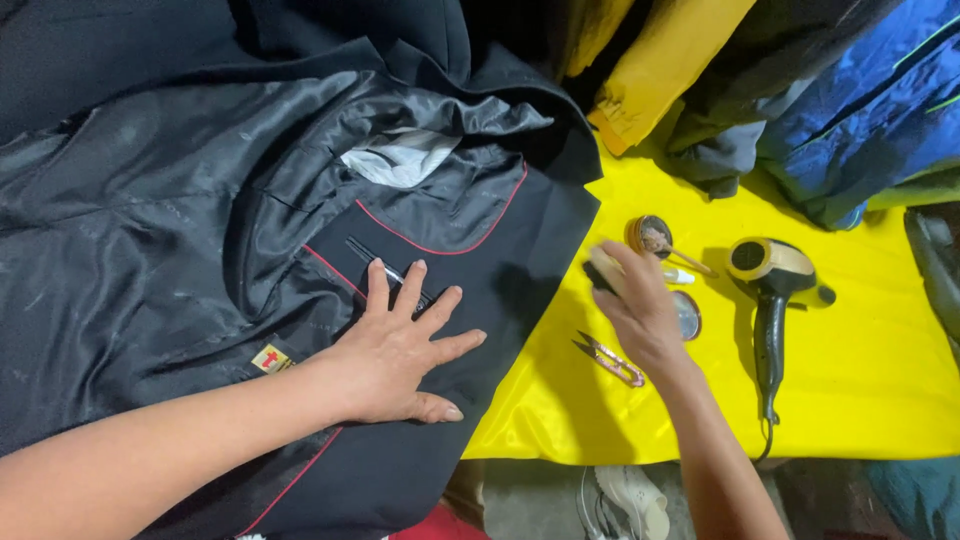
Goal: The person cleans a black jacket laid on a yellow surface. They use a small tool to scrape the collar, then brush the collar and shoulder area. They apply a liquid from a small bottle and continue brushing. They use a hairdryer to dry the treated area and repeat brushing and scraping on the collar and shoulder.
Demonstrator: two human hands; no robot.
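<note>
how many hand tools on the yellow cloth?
3 visible: thread snips near the cloth's front edge, hair dryer to the right, and a brush in the right hand. More may be hidden under the hand.

Left hand (400, 355) flat on black jacket (200, 230), right hand (635, 300) holding brush (603, 272)

Under the left hand (395, 350), matt black cloth jacket (500, 250) with glossy lining (150, 200); by the right hand (640, 305), shiny yellow satin cloth (860, 370), glossy plastic hairdryer (768, 290)

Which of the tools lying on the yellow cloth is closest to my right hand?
The small red-handled thread snips, lying just beside the right hand at the wrist. The black hair dryer lies farther right, apart from the hand.
</note>
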